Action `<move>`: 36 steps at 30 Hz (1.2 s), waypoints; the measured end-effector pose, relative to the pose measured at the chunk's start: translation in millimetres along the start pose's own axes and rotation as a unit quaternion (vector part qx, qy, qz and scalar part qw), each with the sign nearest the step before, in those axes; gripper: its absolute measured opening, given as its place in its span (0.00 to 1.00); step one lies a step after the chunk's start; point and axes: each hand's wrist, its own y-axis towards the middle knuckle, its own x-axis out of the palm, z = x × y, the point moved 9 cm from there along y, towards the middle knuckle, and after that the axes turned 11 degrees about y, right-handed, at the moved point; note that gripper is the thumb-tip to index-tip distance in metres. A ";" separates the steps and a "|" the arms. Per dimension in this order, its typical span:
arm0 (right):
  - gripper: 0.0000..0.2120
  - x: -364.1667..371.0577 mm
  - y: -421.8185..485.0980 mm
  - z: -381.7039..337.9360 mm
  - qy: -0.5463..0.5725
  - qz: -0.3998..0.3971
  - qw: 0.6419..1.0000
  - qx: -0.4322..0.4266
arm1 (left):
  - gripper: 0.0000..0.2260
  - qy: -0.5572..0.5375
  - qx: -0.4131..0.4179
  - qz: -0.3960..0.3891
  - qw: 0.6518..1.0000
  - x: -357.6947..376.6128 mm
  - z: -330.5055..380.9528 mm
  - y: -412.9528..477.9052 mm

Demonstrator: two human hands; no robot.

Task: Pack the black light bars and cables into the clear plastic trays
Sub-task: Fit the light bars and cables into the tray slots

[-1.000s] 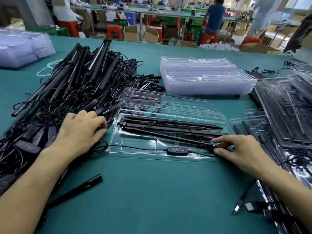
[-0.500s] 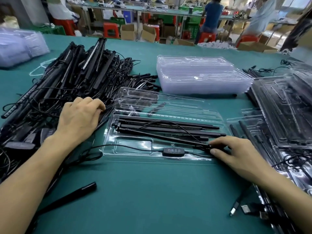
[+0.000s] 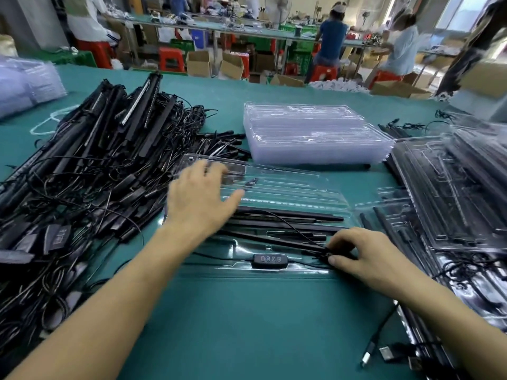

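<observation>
Black light bars (image 3: 288, 215), clear tray (image 3: 301, 187), teal table (image 3: 247, 325).

The table (image 3: 247, 330) is covered in teal cloth. Behind it, red stools (image 3: 172, 58) and open cardboard boxes (image 3: 199, 63) are set on the floor; a person in blue (image 3: 332, 39) is seated nearby.

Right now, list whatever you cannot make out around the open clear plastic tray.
Head view only:
Left hand: motion-blurred; whether it touches the tray's clear lid is unclear.
Long black light bars: right ends hidden by the gripping right hand.
Black inline cable controller: button markings too small.
</observation>
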 end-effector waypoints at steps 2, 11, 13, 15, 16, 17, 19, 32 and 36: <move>0.07 -1.0 -0.3 -1.4 -0.022 0.007 1.000 -0.003 | 0.31 -0.033 -0.111 -0.058 0.992 19.8 -38.2 14.2; 0.08 -1.2 4.5 6.0 0.044 -0.001 0.998 0.045 | 0.23 -0.391 -0.280 0.031 0.876 40.9 -99.6 36.3; 0.09 -1.1 5.3 6.4 0.044 -0.006 0.998 0.051 | 0.20 -0.471 -0.272 0.083 0.835 34.2 -99.8 35.8; 0.08 -1.4 6.8 7.5 0.028 -0.004 0.998 0.056 | 0.16 -0.540 -0.239 0.135 0.796 23.7 -97.1 31.9; 0.07 -1.9 7.3 6.9 0.014 0.001 0.998 0.057 | 0.16 -0.575 -0.225 0.150 0.772 19.1 -97.0 28.0; 0.06 -2.7 7.5 4.9 -0.002 0.003 0.998 0.056 | 0.19 -0.607 -0.214 0.153 0.750 15.5 -98.0 23.5; 0.06 -2.9 7.6 2.5 -0.017 0.005 0.998 0.053 | 0.30 -0.662 -0.178 0.129 0.717 10.6 -101.0 16.1; 0.27 29.6 -48.2 -20.1 -0.155 -0.011 0.986 0.056 | 0.12 -0.204 0.138 -0.122 0.962 9.8 -45.9 -15.1; 0.16 11.0 -67.8 -32.0 -0.153 -0.014 0.988 -0.002 | 0.21 -0.092 0.194 -0.128 0.968 2.8 -14.1 -24.6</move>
